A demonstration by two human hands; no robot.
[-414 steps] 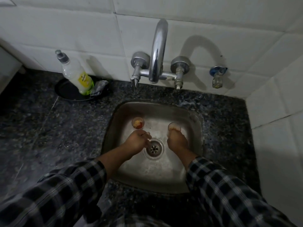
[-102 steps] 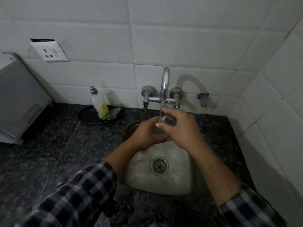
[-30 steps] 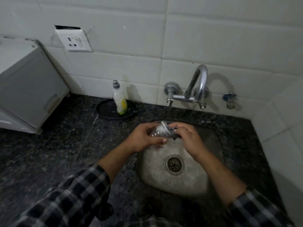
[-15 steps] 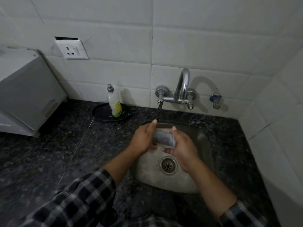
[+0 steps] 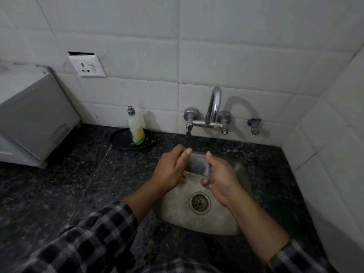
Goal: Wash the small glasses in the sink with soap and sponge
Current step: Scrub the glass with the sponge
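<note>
A small glass [image 5: 197,165] lies on its side between my hands above the steel sink [image 5: 197,223]. It looks grey, as if the sponge is stuffed inside it, and suds show at its right end. My left hand [image 5: 169,170] grips the left end. My right hand [image 5: 220,178] holds the right end, thumb on top and fingers curled below. A thin stream of water [image 5: 187,141] falls from the left tap spout just behind my left hand. A reddish patch in the sink under my left hand is mostly hidden.
The dish soap bottle [image 5: 136,127] stands on a black dish [image 5: 122,140] left of the tap [image 5: 213,109]. A white appliance [image 5: 33,115] sits at far left on the dark granite counter [image 5: 69,184]. A wall socket [image 5: 86,66] is above. Tiled walls close the back and right.
Both hands stay over the sink with the glass. Since a second ago it has turned to lie flat between them and now looks grey. The camera view has shifted slightly.
</note>
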